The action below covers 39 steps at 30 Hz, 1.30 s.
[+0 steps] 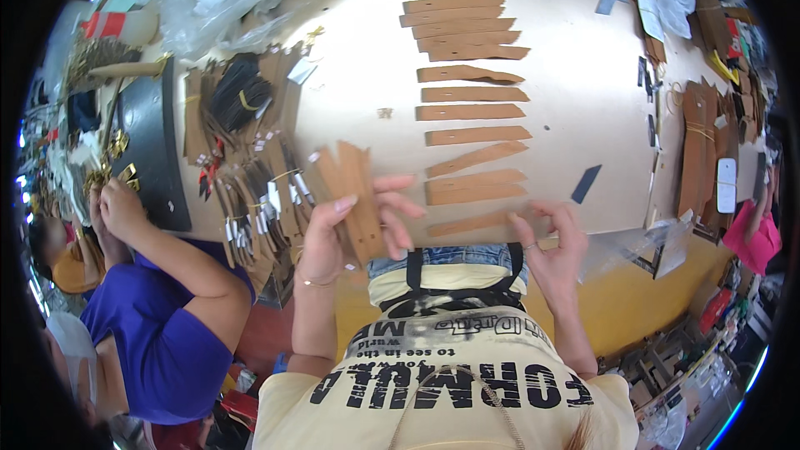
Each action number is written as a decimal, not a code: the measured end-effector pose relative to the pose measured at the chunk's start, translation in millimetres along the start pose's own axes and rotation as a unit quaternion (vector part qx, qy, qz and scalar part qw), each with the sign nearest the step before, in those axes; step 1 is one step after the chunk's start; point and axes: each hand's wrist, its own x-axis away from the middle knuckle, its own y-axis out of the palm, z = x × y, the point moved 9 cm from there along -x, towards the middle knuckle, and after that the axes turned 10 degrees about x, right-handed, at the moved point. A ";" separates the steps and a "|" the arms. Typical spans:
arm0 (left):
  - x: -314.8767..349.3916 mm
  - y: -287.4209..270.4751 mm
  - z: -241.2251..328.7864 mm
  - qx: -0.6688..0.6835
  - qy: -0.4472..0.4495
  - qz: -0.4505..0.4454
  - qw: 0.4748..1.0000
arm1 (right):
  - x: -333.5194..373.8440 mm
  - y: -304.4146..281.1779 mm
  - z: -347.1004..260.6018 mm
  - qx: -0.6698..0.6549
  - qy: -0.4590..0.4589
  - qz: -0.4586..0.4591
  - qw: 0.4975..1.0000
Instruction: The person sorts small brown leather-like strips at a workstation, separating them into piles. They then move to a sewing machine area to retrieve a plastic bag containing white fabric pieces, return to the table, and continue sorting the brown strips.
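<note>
While we look down at the big table | row of brown strips lies flat on it | our left hand grips a strip bundle | our right hand, fingers open, touches the nearest strip | we think laying out; next strip needs straight placing.

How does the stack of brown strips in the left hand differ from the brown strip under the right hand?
The stack of brown strips is several pieces bunched together, gripped in the left hand and raised off the table, standing nearly upright. The single brown strip lies flat near the table's front edge, pointing sideways, with only the fingertips of the right hand at its end. Both look like the same tan material and similar shape.
</note>
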 end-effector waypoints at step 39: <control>-19.7 -33.9 38.9 0.043 0.127 0.147 0.980 | -270.9 34.7 -97.7 -0.089 -0.147 0.031 0.985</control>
